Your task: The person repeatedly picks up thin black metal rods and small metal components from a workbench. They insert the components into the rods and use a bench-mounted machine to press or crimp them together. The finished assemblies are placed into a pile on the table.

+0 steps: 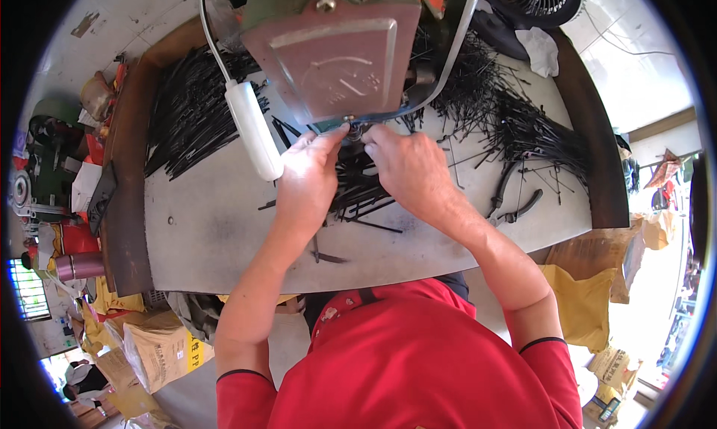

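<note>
Both of my hands meet under the front of a green machine with a red-brown cover point(336, 59). My left hand point(310, 171) is closed, thumb and fingers pinched together near the machine's lower tip. Opposite it, my right hand point(407, 168) is closed too, its fingers curled in at the same spot. Whatever the fingertips hold is too small and hidden to name. Below and between the hands lies a loose bunch of thin black rods point(362, 194) on the pale tabletop point(216, 227). A white tube lamp point(254, 130) hangs right beside my left hand.
A large heap of black rods point(198, 115) lies on the left, another tangled pile point(523, 126) on the right. Dark-handled pliers point(511, 197) rest right of my right forearm. Brown raised boards point(127, 182) edge the table. A black fan point(534, 0) stands at the back right.
</note>
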`<state>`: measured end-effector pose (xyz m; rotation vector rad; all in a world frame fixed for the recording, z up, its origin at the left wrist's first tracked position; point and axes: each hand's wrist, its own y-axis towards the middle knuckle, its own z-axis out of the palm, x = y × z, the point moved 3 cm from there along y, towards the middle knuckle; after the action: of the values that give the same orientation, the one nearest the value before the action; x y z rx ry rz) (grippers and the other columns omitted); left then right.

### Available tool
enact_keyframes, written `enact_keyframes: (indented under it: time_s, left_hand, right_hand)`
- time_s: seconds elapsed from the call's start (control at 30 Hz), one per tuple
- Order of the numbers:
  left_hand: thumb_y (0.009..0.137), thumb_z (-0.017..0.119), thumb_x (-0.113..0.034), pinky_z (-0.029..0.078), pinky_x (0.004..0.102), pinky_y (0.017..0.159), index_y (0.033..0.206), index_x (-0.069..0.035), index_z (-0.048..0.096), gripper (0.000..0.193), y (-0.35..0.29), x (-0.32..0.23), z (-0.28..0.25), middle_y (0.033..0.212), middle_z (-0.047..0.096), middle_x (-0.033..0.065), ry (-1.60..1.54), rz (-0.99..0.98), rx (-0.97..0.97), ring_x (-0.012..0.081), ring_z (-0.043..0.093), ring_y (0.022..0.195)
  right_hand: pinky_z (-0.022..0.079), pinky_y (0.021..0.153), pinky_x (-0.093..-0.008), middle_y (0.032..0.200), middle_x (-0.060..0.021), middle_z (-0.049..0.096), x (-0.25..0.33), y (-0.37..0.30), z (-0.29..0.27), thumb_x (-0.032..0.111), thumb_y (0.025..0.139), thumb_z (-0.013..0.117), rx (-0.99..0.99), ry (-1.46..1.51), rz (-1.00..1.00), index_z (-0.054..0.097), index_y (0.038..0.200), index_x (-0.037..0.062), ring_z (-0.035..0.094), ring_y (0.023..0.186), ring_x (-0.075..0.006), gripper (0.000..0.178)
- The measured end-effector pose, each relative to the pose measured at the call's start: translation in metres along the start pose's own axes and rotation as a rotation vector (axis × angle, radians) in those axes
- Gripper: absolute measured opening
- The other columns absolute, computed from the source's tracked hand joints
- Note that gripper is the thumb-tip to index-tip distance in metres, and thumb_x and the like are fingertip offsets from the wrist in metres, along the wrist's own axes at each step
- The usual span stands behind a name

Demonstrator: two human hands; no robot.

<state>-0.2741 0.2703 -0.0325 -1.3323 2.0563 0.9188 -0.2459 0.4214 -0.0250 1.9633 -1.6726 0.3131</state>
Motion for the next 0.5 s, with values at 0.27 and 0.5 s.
enact_keyframes:
  time_s: [0.27,0.5]
  left_hand:
    - [0.091,0.055,-0.004,0.048,0.0229,0.056,0.11,-0.003,0.066,0.022,-0.005,0.007,0.005,0.08,0.058,0.0046,-0.335,-0.251,-0.022,0.0088,0.054,0.061]
    - [0.09,0.056,-0.004,0.047,0.0226,0.054,0.108,-0.002,0.067,0.02,-0.005,0.008,0.001,0.081,0.058,0.0048,-0.278,-0.217,-0.021,0.0082,0.054,0.061]
  right_hand:
    - [0.047,0.055,-0.0484,0.061,-0.018,0.06,-0.013,-0.015,0.025,0.018,0.09,0.056,-0.11,0.228,0.099,0.058,0.098,0.0094,0.061,0.06,-0.0386,0.012]
    - [0.047,0.056,-0.0483,0.063,-0.0181,0.061,-0.015,-0.017,0.026,0.018,0.09,0.055,-0.126,0.273,0.093,0.059,0.1,0.011,0.061,0.062,-0.0387,0.012]
